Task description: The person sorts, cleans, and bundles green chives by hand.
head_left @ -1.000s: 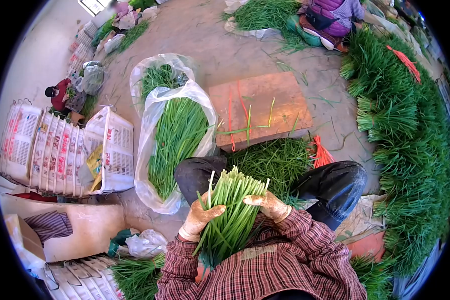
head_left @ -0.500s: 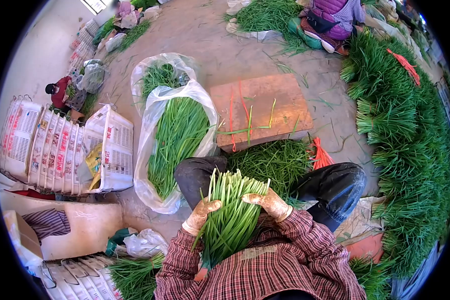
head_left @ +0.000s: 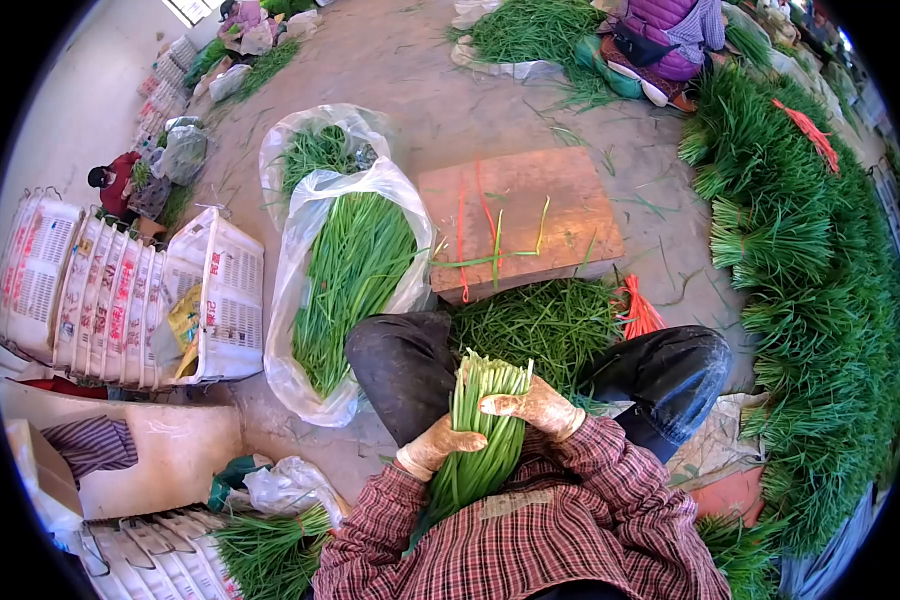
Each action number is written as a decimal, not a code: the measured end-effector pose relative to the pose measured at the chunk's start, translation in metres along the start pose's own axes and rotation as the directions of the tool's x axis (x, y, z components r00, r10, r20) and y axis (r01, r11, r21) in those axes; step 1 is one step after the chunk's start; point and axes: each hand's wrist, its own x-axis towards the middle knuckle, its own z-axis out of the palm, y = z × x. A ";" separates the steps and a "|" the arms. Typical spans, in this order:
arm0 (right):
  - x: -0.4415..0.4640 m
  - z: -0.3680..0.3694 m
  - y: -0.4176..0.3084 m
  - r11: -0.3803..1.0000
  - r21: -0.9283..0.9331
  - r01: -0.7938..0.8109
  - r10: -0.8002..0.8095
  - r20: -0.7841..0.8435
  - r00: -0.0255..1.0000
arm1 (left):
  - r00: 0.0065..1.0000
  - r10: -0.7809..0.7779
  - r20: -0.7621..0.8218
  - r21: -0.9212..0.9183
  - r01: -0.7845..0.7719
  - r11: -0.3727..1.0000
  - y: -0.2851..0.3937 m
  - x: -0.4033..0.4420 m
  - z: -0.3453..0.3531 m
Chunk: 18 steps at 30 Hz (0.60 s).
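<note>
A thick bundle of garlic chives [head_left: 482, 455] stands upright over my lap, pale cut ends up and green leaves down toward my shirt. My left hand [head_left: 442, 446], in a soiled light glove, wraps the bundle's left side with the thumb across its front. Higher on the right, my right hand [head_left: 538, 408], gloved too, presses around the other side, thumb also in front. Between my knees lies a heap of loose green leaves [head_left: 535, 325]. Beyond it sits a wooden block [head_left: 520, 212] with red ties and a few stray stalks on top.
An open plastic bag of chives [head_left: 355, 285] lies left of the block. White crates [head_left: 235, 300] stand farther left. Red ties [head_left: 640, 308] lie by my right knee. A long pile of tied bundles [head_left: 820, 330] lines the right side. Other people [head_left: 660, 45] sit farther off.
My left hand has moved right, toward my right hand. The spread-out bundle is now squeezed narrower, its cut ends gathered closer together.
</note>
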 end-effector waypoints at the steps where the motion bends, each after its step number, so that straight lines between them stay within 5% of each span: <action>1: -0.001 -0.001 -0.001 1.000 -0.004 -0.023 0.023 0.020 1.000 | 0.999 -0.020 0.031 -0.105 0.023 0.994 -0.006 0.004 0.002; 7: 0.002 -0.010 -0.004 0.999 -0.005 -0.033 0.033 0.116 0.993 | 1.000 0.014 -0.016 -0.070 -0.015 0.997 -0.007 0.011 0.011; 13: 0.010 -0.006 -0.020 0.933 0.357 -0.045 -0.056 0.265 0.963 | 0.993 -0.059 0.099 -0.048 0.064 0.997 0.010 0.013 0.026; 18: 0.014 -0.004 -0.020 0.959 0.266 -0.099 0.051 0.180 0.982 | 0.995 -0.064 0.081 -0.068 0.069 0.995 0.019 0.014 0.035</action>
